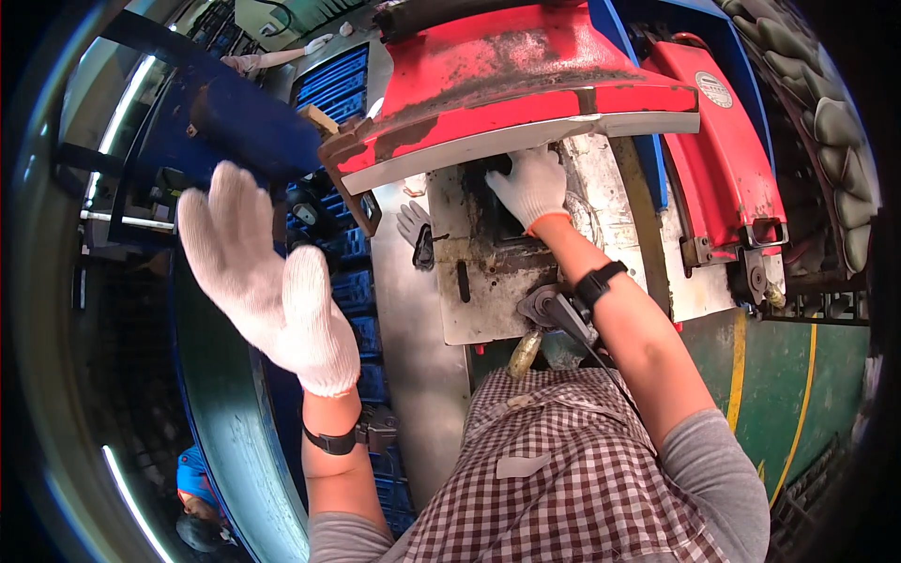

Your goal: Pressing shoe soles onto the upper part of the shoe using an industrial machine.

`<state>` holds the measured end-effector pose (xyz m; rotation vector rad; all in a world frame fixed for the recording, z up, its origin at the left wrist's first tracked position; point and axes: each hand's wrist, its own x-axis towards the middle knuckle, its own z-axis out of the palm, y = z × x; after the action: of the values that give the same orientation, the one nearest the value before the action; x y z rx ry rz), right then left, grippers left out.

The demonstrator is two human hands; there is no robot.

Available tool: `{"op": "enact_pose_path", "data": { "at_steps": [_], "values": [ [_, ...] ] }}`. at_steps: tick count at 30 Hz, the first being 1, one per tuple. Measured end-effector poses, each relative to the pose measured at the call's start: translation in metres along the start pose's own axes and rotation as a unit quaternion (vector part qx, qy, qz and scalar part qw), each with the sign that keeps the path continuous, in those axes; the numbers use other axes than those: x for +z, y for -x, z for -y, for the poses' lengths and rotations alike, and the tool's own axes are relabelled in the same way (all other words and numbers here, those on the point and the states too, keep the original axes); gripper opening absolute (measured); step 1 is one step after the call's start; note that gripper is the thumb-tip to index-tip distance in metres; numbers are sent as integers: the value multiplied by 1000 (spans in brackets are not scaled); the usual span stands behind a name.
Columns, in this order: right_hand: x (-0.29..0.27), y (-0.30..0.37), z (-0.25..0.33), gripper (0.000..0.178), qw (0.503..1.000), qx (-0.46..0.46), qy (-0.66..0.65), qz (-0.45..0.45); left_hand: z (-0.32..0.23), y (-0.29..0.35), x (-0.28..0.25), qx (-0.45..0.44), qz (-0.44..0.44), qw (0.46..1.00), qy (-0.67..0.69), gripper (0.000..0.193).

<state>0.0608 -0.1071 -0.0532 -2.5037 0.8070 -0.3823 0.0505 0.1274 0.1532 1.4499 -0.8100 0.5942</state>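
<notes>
Hands (267,296), two, white-gloved; red machines (511,70), two

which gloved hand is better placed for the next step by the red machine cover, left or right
Probably the right hand: it is at the red machine cover's lower edge. The left hand is raised with fingers open, farther off.

Head-worn fisheye, looking steeply down, close range.

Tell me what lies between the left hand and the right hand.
In the head view, blue crates, a grey glove on the steel table and part of the metal plate lie between left hand and right hand.
</notes>
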Motion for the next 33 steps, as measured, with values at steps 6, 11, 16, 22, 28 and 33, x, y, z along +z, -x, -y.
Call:
{"op": "enact_pose_path", "data": {
  "at_steps": [6, 11, 16, 22, 28, 33],
  "values": [
    [19, 2, -6, 73, 994, -12, 109, 29, 6, -37, 27, 17, 94, 995, -20, 90],
    [10, 5, -2, 72, 994, -7, 97, 48, 29, -96, 78, 226, 229, 921, -219, 59],
    [-12, 32, -81, 59, 982, -84, -168, -28, -12, -147, 123, 13, 558, 783, -274, 50],
    [-78, 205, -174, 23, 864, 125, -411, 263, -2, -115, 141, -188, 639, 734, -134, 39],
    [-76, 230, -152, 48, 700, 100, -439, 554, 26, -20, 152, -210, 694, 673, -147, 40],
    [-37, 210, -113, 62, 508, 159, -562, 633, 56, 71, 142, -147, 674, 690, -220, 49]
  ]
}}
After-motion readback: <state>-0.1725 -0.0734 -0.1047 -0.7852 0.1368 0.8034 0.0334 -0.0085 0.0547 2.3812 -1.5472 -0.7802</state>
